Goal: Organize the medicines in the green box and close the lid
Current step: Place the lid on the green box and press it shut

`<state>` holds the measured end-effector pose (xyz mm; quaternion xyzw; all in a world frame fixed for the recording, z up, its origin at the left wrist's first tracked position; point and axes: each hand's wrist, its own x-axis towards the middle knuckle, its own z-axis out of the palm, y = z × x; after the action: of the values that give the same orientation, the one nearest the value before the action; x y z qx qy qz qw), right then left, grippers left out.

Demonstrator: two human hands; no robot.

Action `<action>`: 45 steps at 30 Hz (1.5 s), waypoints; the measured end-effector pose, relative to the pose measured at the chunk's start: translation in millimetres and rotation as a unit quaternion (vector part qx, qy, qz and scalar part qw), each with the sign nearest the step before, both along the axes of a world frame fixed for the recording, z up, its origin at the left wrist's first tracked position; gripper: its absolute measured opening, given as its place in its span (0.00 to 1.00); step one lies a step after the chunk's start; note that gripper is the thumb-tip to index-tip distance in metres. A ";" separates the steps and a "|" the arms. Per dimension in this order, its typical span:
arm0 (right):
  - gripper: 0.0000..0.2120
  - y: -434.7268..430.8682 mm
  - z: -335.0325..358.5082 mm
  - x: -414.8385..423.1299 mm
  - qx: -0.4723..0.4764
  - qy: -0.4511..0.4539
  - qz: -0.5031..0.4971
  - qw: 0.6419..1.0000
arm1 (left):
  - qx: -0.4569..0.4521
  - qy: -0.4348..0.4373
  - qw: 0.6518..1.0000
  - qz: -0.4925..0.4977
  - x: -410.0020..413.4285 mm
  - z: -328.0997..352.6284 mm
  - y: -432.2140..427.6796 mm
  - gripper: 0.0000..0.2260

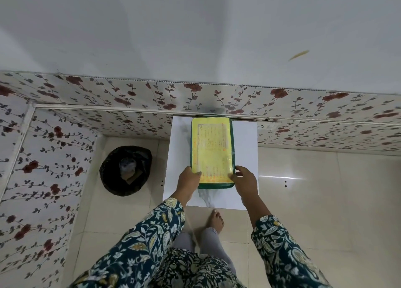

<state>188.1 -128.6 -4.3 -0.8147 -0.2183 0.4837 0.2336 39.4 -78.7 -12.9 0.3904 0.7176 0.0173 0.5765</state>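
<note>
The left hand (188, 177) holds the near left corner of the green box (212, 153), with the thumb on top of the lid. The right hand (245, 179) holds the near right corner the same way. Both hands grip the box from the sides. The box is shut, and its yellow lid (213, 145) has small print on it. The box sits on a white table (246, 149), with its far end close to the flowered wall (130, 97). At 9 o'clock from the box, a black bin (125, 170) stands on the floor. At 6 o'clock, a bare foot (216, 220) shows.
</note>
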 end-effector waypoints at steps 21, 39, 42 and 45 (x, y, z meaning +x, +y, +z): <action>0.26 29.2 -1.4 20.1 0.033 -0.073 0.086 0.993 | 0.215 0.142 0.936 -0.239 3.3 2.0 22.4 0.34; 0.30 92.9 -14.1 10.9 0.000 -0.236 0.392 0.889 | 0.220 0.160 0.857 -0.437 6.1 -12.9 89.2 0.31; 0.30 98.5 -7.2 14.1 0.001 -0.215 0.388 0.896 | 0.239 0.184 0.852 -0.428 10.6 -4.6 89.3 0.30; 0.28 91.4 -1.8 18.8 0.000 -0.181 0.340 0.923 | 0.281 0.183 0.841 -0.424 7.5 -3.5 79.6 0.29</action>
<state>207.0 -37.2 -6.2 -0.7655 -0.5206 0.3779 0.0118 46.9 0.9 -16.4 0.7977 0.5390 -0.0999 0.2513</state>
